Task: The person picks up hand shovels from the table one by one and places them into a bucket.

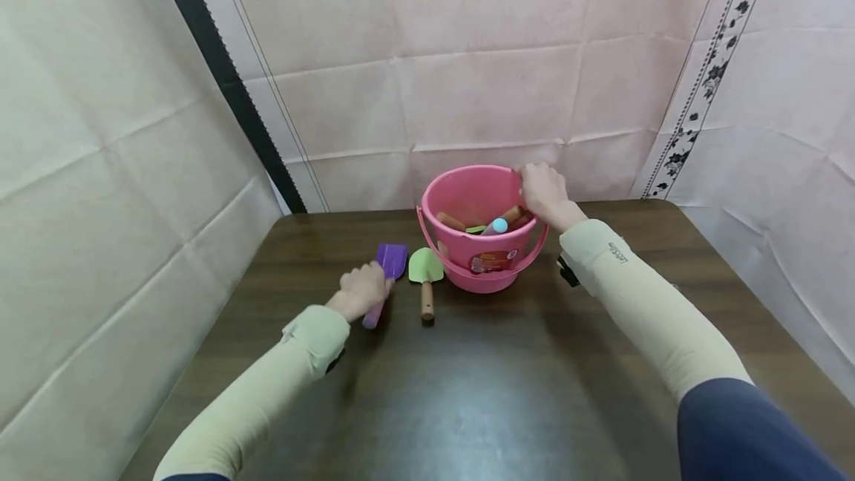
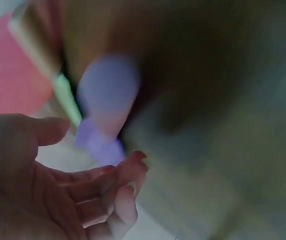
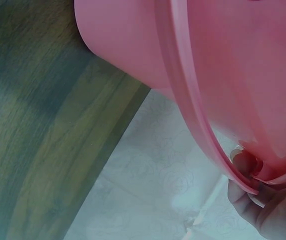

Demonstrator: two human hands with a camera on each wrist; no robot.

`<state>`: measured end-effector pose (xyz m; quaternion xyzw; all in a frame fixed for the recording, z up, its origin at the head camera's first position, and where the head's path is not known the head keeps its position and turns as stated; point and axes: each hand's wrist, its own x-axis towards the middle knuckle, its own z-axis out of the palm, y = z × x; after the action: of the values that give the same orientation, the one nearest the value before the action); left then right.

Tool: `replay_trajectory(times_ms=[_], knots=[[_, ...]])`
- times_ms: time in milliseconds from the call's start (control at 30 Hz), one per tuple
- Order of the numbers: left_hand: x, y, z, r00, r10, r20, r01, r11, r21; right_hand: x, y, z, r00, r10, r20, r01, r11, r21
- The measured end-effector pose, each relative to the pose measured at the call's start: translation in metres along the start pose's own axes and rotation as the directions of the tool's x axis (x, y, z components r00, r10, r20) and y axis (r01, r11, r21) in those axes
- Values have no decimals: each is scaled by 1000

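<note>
My left hand (image 1: 364, 289) is over a purple toy shovel (image 1: 392, 260) left of the bucket. In the left wrist view the left hand (image 2: 63, 185) has its fingers spread and loosely bent, with the shovel's lilac handle (image 2: 108, 90) just beyond the fingertips. A green trowel (image 1: 425, 266) with a wooden handle lies between shovel and bucket, blade away from me. My right hand (image 1: 544, 191) grips the far right rim of a pink bucket (image 1: 461, 252). In the right wrist view its fingers (image 3: 245, 160) curl over the bucket's rim, beside the carrying handle (image 3: 183, 100).
Inside the bucket are several tools: wooden handles (image 1: 450, 222), a blue-tipped handle (image 1: 499, 226) and a green piece (image 1: 476, 229). Everything stands near the far edge of a dark wooden table (image 1: 454, 392). White cloth (image 1: 467, 95) hangs behind and at both sides.
</note>
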<state>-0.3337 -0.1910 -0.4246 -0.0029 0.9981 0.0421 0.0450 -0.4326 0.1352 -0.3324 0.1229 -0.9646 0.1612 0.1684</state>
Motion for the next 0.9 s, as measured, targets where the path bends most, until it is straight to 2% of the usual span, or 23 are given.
replay_trajectory(times_ms=[100,200,333,467,533,633,767,900], knots=[[-10,-1,19,1000,-3,16,3,1000,2,-2,1,3,1000,12,12,-12,1000,2],[-16,-3,30,1000,-13,-20,13,1000,0,-3,1,5,1000,16,21,-16,1000,-5],[-18,-7,34,992,10,-128,-16,999,-49,-4,1,7,999,17,27,-17,1000,-9],[-18,-9,30,963,61,-261,-86,993,-84,-4,1,6,999,24,23,-24,1000,-9],[-18,-9,22,948,61,-312,-96,990,-99,-4,1,6,999,23,23,-22,1000,-8],[-17,-9,3,934,50,-353,-103,986,-132,-3,0,4,1000,17,25,-17,1000,-7],[-13,-11,-29,924,54,-380,-120,981,-151,-1,0,2,1000,13,22,-13,1000,-6],[-12,-11,-64,916,69,-395,-127,984,-122,0,-1,0,1000,10,11,-10,1000,-16]])
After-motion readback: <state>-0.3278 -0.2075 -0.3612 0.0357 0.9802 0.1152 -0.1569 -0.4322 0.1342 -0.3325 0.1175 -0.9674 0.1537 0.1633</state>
